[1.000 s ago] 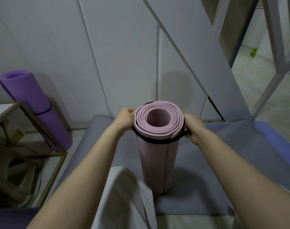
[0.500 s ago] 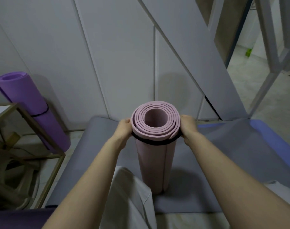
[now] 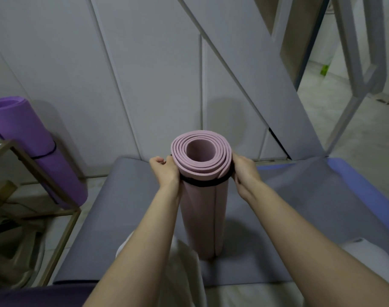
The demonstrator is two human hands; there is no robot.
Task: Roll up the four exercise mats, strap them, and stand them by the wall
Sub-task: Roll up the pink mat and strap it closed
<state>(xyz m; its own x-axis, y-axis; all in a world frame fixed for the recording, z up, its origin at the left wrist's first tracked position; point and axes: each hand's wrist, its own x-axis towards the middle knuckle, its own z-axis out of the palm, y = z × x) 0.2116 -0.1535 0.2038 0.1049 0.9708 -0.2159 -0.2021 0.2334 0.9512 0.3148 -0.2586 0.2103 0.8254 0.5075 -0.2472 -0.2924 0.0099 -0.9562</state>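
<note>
Fingers (image 3: 161, 161) of the left hand (image 3: 166, 171) and right hand (image 3: 244, 171) are gripping the black strap (image 3: 202, 182) ringing the top of the pink roll (image 3: 202, 207), which is standing upright on the grey mat (image 3: 127, 207). Easing both sides down evenly should be keeping the strap level and the roll tight. Right fingertips are hiding behind the roll; the purple roll (image 3: 34, 151) is leaning at the far-left wall, partly behind a frame (image 3: 45, 176).
</note>
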